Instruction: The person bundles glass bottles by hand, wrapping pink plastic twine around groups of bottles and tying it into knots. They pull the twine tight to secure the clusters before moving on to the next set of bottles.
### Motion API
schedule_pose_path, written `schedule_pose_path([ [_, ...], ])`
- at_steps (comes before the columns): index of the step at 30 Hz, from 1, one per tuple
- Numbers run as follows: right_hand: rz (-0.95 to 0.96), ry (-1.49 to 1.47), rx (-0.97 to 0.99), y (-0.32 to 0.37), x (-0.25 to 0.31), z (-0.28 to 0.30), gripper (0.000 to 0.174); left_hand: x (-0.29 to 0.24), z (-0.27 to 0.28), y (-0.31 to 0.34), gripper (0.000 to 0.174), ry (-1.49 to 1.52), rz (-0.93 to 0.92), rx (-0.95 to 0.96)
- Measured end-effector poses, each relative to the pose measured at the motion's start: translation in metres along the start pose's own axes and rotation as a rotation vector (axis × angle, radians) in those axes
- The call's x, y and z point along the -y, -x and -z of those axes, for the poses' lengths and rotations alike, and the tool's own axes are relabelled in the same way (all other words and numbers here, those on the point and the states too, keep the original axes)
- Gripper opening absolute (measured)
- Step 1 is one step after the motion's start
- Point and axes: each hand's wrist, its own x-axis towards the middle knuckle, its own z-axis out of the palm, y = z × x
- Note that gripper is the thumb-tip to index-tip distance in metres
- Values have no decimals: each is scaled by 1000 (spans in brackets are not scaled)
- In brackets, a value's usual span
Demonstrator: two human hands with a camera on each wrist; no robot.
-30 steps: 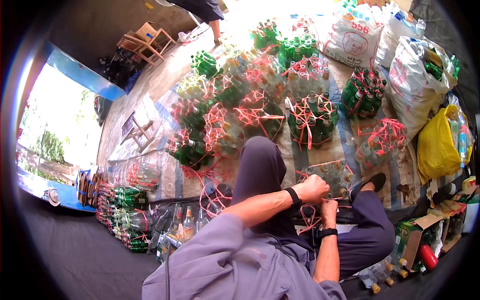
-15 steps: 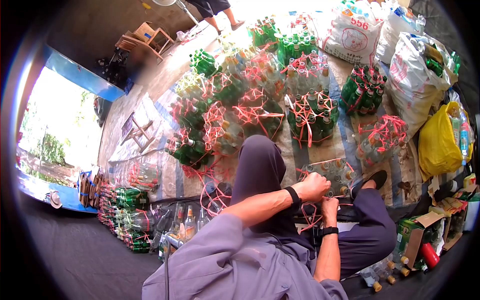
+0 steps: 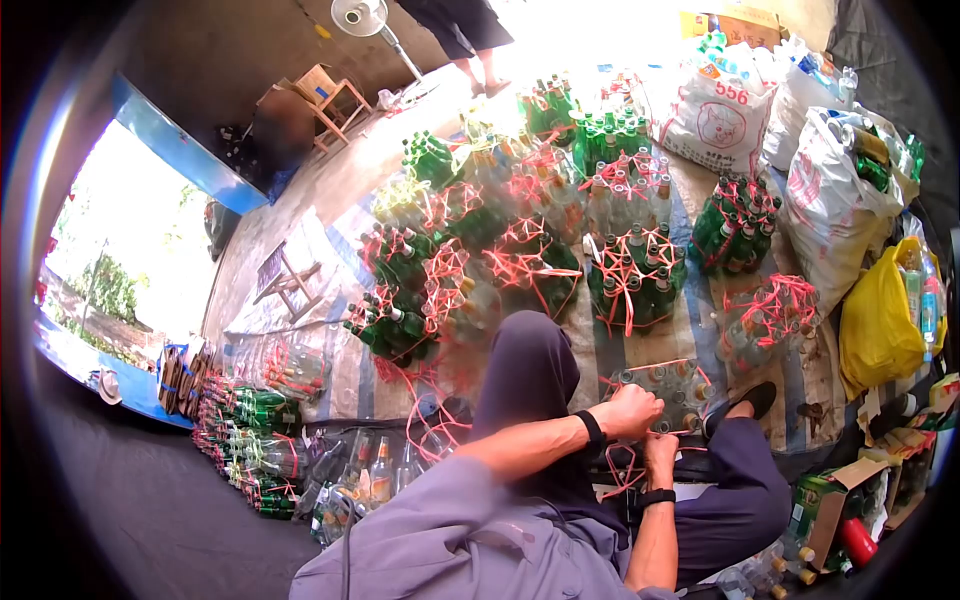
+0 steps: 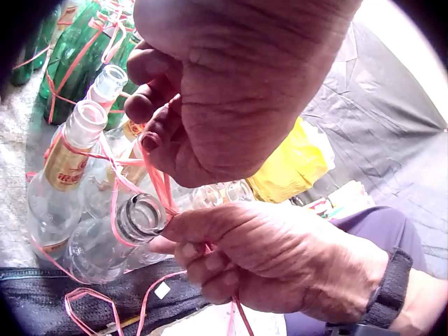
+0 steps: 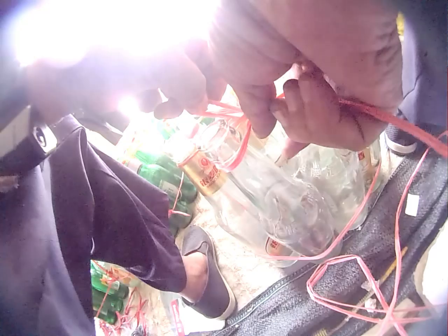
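Observation:
Pink plastic twine [image 4: 162, 189] runs between my two hands over a cluster of clear glass bottles [image 4: 56, 210]. The left hand [image 3: 632, 411] is curled above the bottle tops and grips the twine, which runs down from its fingers in the left wrist view. Just below, the right hand [image 4: 262, 255] pinches it with thumb and forefinger beside a bottle mouth [image 4: 145, 215]. A tail of twine [image 5: 402, 129] trails from the right hand. Other strands circle the bottles' necks and sides. Some bottles carry gold labels [image 5: 203, 171].
Tied bundles of green bottles [image 3: 637, 275] and clear bottles stand on a striped sheet [image 3: 600, 340] ahead. White sacks [image 3: 715, 115] and a yellow bag [image 3: 890, 325] are at the right. Loose bottles [image 3: 381, 470] stand at the left. A fan [image 3: 360, 15] and another person [image 3: 470, 35] are at the back.
The head view has tilted up, bringing more of the fan into sight. The person at the back has moved right. My hands stay close together at the twine, with little shift.

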Motion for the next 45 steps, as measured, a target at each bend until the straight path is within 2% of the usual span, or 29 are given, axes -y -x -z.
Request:
schedule_pose_path([
  [7,7,-66,28,8,6,7,35,3,-6,0,30,-19,-9,-43],
  [9,90,-14,-8,11,7,9,34,2,-3,0,30,-27,12,-7],
  [14,96,-41,20,17,12,15,33,4,-8,0,31,-11,17,-14],
  [20,151,-91,-11,8,-6,7,31,9,-12,1,35,5,1,-20],
  [23,131,-87,-15,19,12,12,30,11,-18,0,36,-20,-14,-44],
  [27,170,47,-1,10,0,10,28,9,-10,1,33,-14,-16,-16],
  [29,273,126,-23,0,-16,5,28,9,-8,1,32,-16,-2,-11],
  [31,298,206,-45,0,-16,4,30,11,-10,2,30,14,2,-36],
  [32,305,220,-59,4,-11,7,30,12,-12,1,31,17,13,-38],
  [33,312,233,-74,7,-5,8,31,14,-13,-1,41,46,20,-37],
  [35,318,239,-67,10,-1,10,31,16,-11,-1,39,42,6,-47],
  [37,304,145,-75,9,-4,6,31,17,-13,-1,37,27,-6,-96],
  [39,144,77,-63,16,5,9,32,20,-14,-3,39,19,17,-55],
  [41,96,79,-19,23,19,16,35,20,-8,-2,22,97,42,-29],
  [45,37,79,-15,26,27,18,36,23,-8,-4,20,91,44,-12],
])
